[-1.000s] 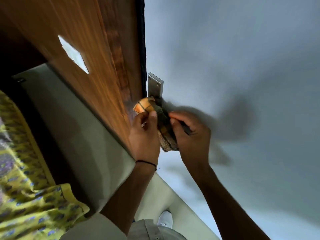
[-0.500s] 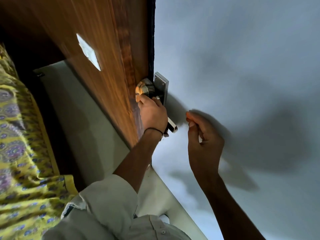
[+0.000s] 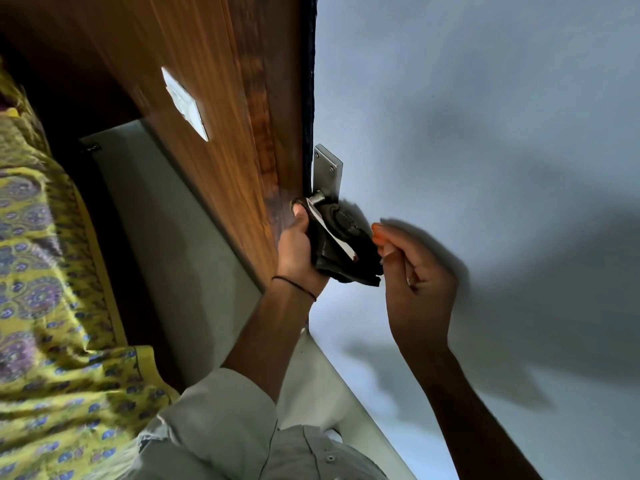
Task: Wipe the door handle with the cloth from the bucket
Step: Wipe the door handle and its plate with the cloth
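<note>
A pale grey wall (image 3: 485, 116) fills the right side, crossed by soft shadows. Left of it stands a brown wooden door (image 3: 221, 109), seen edge-on, with a small white patch (image 3: 185, 102) on its face. A yellow patterned fabric (image 3: 52, 306) hangs at the far left. On the door's edge sits a metal plate (image 3: 327, 171), and the handle (image 3: 332, 233) runs down from it as a bright lever. A dark cloth (image 3: 346, 261) is wrapped around the handle, leaving a strip of metal showing. The left hand (image 3: 298, 251), a thin black band at its wrist, is closed around cloth and handle together. The right hand (image 3: 415, 282) is just beside the cloth with fingers loosely curled, thumb and forefinger close together at the cloth's edge; whether they touch it cannot be told. No bucket or other container is in view.
</note>
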Demonstrator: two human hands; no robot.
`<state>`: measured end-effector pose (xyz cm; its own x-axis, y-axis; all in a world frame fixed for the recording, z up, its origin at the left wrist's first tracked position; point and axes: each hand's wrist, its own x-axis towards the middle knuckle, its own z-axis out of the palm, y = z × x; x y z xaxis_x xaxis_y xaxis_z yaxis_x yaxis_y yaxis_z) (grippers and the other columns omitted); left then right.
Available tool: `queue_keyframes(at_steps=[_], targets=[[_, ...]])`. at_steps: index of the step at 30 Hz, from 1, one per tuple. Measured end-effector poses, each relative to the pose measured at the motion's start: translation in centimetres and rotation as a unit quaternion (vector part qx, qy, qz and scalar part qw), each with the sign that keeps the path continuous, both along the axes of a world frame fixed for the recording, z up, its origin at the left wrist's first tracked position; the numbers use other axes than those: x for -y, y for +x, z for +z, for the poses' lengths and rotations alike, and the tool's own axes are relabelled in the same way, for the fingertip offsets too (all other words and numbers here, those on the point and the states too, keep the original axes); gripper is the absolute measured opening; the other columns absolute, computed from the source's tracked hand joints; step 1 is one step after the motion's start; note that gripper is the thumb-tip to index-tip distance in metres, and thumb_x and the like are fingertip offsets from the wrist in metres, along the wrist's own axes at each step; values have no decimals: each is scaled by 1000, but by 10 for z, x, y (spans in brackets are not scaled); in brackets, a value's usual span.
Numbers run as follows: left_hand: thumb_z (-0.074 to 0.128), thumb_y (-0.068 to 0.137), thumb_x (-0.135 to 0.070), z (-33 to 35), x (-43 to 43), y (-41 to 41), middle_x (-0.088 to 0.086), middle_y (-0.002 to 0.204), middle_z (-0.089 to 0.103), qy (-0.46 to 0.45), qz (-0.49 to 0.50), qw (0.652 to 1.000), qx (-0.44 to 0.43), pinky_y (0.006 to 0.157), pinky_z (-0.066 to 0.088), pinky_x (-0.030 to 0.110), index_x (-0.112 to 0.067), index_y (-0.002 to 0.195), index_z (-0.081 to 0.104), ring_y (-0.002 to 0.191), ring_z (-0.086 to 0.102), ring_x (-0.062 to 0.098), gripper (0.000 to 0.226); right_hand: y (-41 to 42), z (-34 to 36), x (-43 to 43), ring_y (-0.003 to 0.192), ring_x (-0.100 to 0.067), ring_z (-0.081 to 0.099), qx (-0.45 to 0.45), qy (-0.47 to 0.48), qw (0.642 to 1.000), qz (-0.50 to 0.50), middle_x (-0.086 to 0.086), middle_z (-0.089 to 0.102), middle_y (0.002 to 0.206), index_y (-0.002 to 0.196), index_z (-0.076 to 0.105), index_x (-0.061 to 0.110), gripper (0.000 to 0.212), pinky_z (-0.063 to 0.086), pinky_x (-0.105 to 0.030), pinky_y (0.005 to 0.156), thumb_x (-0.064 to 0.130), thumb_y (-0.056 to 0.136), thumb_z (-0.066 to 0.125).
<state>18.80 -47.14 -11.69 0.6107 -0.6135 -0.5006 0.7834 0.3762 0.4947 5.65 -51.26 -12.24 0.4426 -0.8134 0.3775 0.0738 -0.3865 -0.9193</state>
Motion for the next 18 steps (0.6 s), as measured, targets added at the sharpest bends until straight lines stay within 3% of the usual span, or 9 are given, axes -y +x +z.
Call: queue_keyframes(at_steps=[2,5,7,8,10,12,13,16,18], targets=[[33,102,-43,1,2,7,12,96,71,18,22,999,-14,101,46,40,-8,112,64,95,66,26,47,-1,0,1,109,-15,70,-2,-2,1000,8,4,74,110,110,71,25,32,54,-39,101,3,95,52],[30,99,-25,14,12,18,7,65,62,112,46,993,-16,70,48,28,-10,82,62,68,59,23,39,-3,2,2,108,-9,69,-12,-1,1000,17,9,73,109,110,71,25,33,53,-27,96,4,94,52],[30,93,-21,23,17,21,3,63,53,178,62,981,-46,57,42,23,-14,70,54,60,51,21,34,-5,4,2,105,-6,69,-15,13,999,28,10,73,108,110,71,24,32,51,-17,91,5,95,52],[31,92,-21,25,19,23,3,70,56,200,65,977,-46,58,43,23,-14,73,58,62,54,21,33,-6,5,2,104,-6,70,-15,20,999,35,10,73,108,110,71,26,32,51,-16,90,5,95,52],[34,94,-23,27,23,18,9,103,65,237,90,967,-12,75,53,32,-9,108,65,89,64,27,38,-9,6,2,105,-8,70,-16,23,999,46,11,73,108,110,70,30,34,52,-18,91,6,95,52],[31,102,-25,26,28,10,12,137,54,265,137,953,42,104,45,37,-4,137,49,123,54,31,44,-8,7,3,105,-7,69,-22,19,998,55,10,73,108,110,69,32,36,52,-17,92,4,96,52],[31,104,-24,26,30,2,14,143,50,263,160,949,69,110,39,35,-4,142,44,129,49,31,45,-9,7,3,105,-6,69,-25,18,998,57,10,73,108,110,69,31,36,51,-17,92,3,96,52],[31,105,-22,22,31,-26,12,144,47,289,186,921,183,108,33,23,-10,149,34,132,45,26,45,-11,5,3,109,-9,69,-23,15,998,58,10,73,110,111,69,31,37,52,-23,95,1,96,52],[33,105,-21,16,28,-45,13,146,42,321,178,894,258,105,28,5,-10,150,31,134,43,26,47,-10,4,4,110,-8,68,-20,7,998,52,11,73,110,111,70,28,36,53,-26,96,1,96,53]])
